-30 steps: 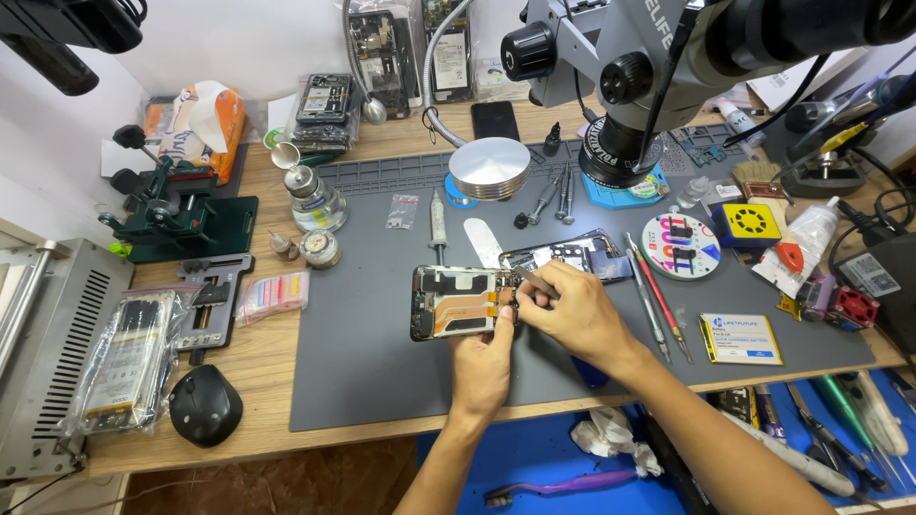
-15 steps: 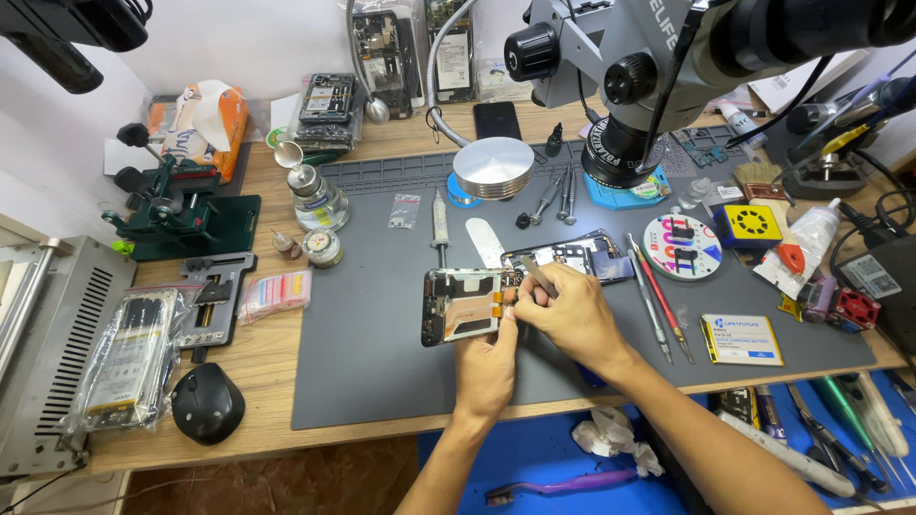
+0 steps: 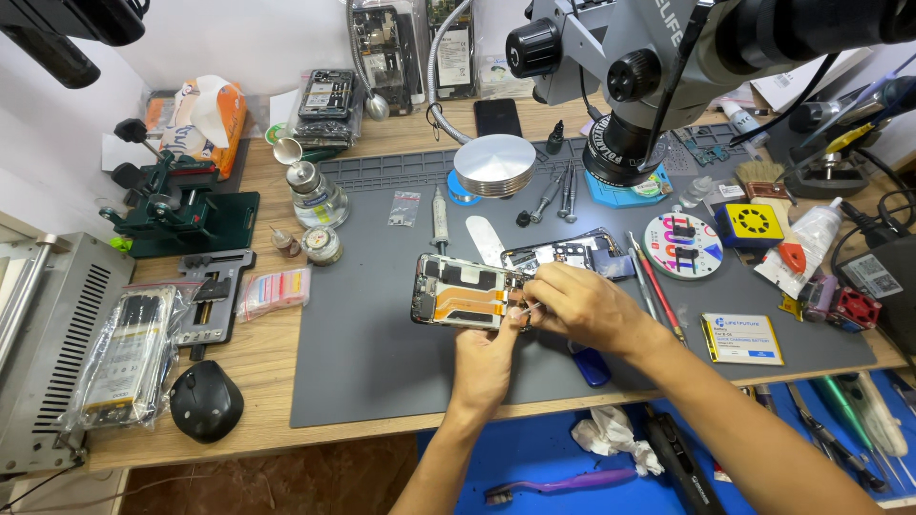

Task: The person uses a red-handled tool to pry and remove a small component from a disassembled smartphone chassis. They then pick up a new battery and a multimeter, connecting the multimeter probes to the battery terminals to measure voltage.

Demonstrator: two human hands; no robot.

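Fingers [image 3: 549,296] curled over opened phone [image 3: 463,293]

I have just one camera, up on the person's head, looking down and forward at the grey mat [image 3: 382,353] from quite close.

Bright, even overhead light, soft short shadows, sharp centre, slight wide-angle bending toward the edges.

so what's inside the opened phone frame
Inside the opened phone frame an orange flex ribbon crosses a pale metal plate. The left hand and right hand cover its right end, so parts there cannot be seen.
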